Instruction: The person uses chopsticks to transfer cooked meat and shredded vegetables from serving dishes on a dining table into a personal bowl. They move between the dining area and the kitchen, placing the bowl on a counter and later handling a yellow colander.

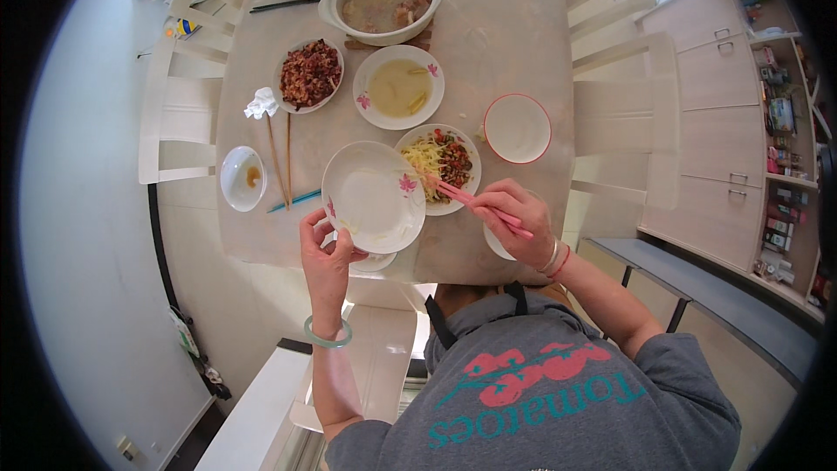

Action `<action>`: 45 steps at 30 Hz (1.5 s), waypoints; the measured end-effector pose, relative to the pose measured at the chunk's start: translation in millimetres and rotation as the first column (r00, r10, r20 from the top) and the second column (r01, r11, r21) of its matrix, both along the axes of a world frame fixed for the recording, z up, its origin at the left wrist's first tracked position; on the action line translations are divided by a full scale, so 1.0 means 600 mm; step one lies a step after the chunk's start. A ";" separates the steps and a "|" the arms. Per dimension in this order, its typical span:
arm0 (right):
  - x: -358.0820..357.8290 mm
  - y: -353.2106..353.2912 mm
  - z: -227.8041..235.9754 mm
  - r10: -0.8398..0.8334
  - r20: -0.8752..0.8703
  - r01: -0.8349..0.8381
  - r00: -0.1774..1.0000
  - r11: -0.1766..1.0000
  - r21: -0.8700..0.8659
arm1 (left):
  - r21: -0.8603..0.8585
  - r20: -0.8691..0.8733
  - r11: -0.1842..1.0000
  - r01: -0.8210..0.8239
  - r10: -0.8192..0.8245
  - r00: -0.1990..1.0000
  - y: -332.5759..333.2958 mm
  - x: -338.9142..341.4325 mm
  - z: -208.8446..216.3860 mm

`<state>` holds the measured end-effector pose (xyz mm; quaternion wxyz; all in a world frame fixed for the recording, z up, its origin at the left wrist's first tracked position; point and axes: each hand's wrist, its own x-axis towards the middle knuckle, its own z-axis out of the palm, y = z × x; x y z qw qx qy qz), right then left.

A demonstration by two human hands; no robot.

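Observation:
My left hand (330,249) grips the near-left rim of a white plate (370,196) with pink flowers, tilted above the table; a few pale shreds cling to it. In my right hand (516,225) are pink chopsticks (466,196), their tips reaching left to the edge of a second plate (466,157). That plate lies just beyond and right of the tilted one, with yellow shreds on its left side and a chopped red and dark mix on its right. Part of a white bowl (495,240) shows beneath my right hand, and another dish (375,262) is mostly hidden under the tilted plate.
Farther off stand a white pot (330,11) of soup, a plate of pale broth (401,87), a bowl of dark reddish food (309,76) and a red-rimmed bowl (517,128). Leftward lie a small bowl (243,179), wooden chopsticks (277,157), blue chopsticks (296,201) and crumpled tissue (261,103). Chairs flank the table.

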<state>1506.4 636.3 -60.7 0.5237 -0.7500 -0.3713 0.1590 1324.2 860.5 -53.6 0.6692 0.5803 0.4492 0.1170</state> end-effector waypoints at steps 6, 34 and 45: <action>0.006 -0.003 -0.017 -0.041 -0.024 0.042 0.999 0.999 0.023 | 0.000 -0.043 1.000 -0.007 0.007 0.999 0.009 -0.003 0.008; 0.012 0.042 -0.036 0.369 0.265 -0.366 0.891 0.929 -0.061 | -0.073 -0.021 0.936 -0.345 0.344 0.939 0.187 -0.057 -0.237; 0.023 0.135 -0.063 0.275 0.285 -0.287 0.918 0.958 -0.001 | -0.342 0.246 0.913 -0.221 0.314 0.917 0.170 0.109 -0.186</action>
